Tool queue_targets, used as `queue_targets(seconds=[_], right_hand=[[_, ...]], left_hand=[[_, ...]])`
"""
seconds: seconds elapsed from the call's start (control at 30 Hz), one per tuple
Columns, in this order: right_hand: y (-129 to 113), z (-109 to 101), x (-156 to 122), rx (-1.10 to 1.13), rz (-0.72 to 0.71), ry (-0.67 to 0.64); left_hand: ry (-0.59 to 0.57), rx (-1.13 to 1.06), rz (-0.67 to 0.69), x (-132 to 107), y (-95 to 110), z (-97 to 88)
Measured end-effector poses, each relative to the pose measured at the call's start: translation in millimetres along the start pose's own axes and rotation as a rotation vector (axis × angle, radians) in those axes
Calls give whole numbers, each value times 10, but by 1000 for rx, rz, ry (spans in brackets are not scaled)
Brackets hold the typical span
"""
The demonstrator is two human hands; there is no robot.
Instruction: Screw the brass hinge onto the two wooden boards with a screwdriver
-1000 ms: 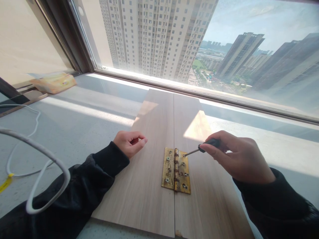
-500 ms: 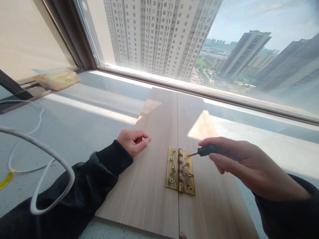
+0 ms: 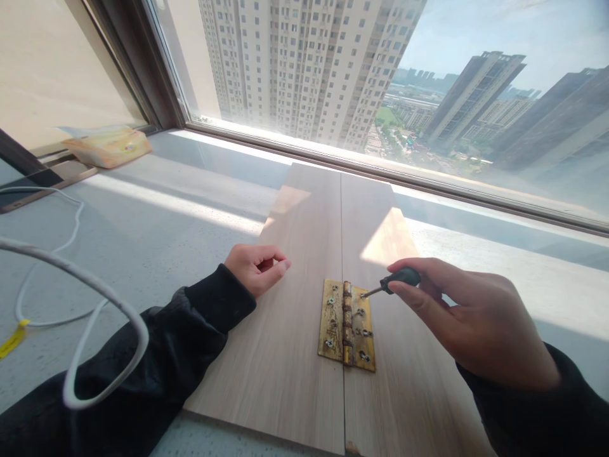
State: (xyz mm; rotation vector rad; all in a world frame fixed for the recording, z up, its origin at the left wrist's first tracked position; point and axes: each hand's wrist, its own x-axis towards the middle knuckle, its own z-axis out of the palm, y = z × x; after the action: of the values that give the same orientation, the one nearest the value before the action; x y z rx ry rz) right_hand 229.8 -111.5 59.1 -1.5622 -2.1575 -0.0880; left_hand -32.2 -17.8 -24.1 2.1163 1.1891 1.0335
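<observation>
Head view: your right hand (image 3: 476,320) grasps a dark-handled screwdriver (image 3: 403,277) at two o'clock from the brass hinge (image 3: 347,325), its tip at the top screw of the right leaf. That hinge spans the seam between two wooden boards (image 3: 271,381). Your left hand (image 3: 254,270) sits loosely curled at ten o'clock; a white cable (image 3: 78,402) loops at nine.

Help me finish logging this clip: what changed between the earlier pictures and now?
Since half a second ago, the right hand has moved its thumb forward along the screwdriver; the view has shifted slightly. The tip is still at the upper right of the hinge; the left hand stays curled.
</observation>
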Motion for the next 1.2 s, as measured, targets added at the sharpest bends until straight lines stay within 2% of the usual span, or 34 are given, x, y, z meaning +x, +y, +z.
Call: queue_targets(seconds=[0.27,0.47,0.6,0.77,0.87,1.03,1.1,1.2], right_hand=[[-79,42,7,-53,31,27],[-149,59,7,-181,169,119],[-157,72,18,-191,120,152],[-99,49,47,93,190,29],[-39,-10,58,289,191,-122],[48,-158,88,442,180,-365],[70,-192,95,463,152,-388],[96,-196,84,387,91,-329]], left_hand=[[-4,-6,6,8,-5,3],[-3,-11,10,3,5,2],[-6,-11,15,7,3,3],[-7,-7,20,7,-2,1],[-8,-6,21,6,-5,0],[-3,-10,27,6,-7,-1],[-1,-7,24,4,-5,-1],[-1,-3,16,0,-2,-2]])
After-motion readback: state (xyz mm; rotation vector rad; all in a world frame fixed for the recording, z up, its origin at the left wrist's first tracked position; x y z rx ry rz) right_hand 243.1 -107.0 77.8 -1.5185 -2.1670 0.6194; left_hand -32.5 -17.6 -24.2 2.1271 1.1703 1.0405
